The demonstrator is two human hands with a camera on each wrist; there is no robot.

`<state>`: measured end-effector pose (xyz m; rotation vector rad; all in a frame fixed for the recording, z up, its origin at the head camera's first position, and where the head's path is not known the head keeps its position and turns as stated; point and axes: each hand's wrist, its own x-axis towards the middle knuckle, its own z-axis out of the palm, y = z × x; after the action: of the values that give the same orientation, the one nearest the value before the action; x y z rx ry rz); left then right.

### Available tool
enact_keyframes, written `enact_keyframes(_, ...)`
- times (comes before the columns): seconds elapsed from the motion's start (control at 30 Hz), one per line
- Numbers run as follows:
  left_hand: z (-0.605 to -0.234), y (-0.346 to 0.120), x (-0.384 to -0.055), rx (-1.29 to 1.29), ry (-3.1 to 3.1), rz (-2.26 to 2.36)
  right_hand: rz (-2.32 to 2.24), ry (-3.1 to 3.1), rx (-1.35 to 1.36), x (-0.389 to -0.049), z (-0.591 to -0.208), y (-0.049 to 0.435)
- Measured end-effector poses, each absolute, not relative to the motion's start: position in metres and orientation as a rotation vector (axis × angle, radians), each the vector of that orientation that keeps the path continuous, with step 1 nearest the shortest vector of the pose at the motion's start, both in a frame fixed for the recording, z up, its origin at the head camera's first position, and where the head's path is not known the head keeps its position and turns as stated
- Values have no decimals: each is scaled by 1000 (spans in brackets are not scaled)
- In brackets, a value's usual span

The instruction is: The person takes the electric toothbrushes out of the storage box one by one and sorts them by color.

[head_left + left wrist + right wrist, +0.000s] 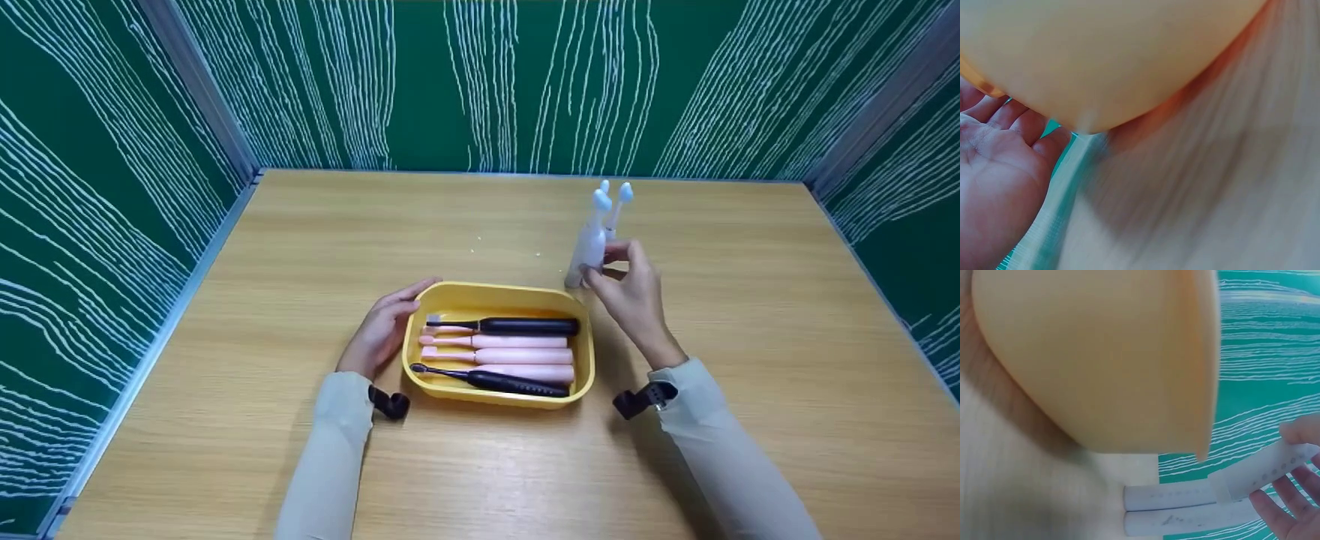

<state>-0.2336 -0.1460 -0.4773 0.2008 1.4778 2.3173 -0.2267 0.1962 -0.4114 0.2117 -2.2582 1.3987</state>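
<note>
A white electric toothbrush (1264,469) is pinched by its handle between the thumb and fingers of my right hand (634,292). It tilts, brush head up, and its base is above the table in the right wrist view. Two more white toothbrushes (1185,520) stand upright side by side just behind it. My left hand (379,330) rests against the left end of a yellow basket (499,290), fingers laid along its outer wall near the rim. Inside lie black toothbrushes (529,326) and several pink ones (525,355), side by side with heads to the left.
The wooden table (750,300) stretches around the basket. A few small white specks (538,254) lie behind it. Green panels with white wavy lines (427,90) enclose the back and sides of the table.
</note>
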Motion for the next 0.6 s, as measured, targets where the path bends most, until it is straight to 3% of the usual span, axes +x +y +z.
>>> enact_keyframes(0.6,-479,-146,-234,196,1498,2328,1393,-2213,-6,-242,-441,217)
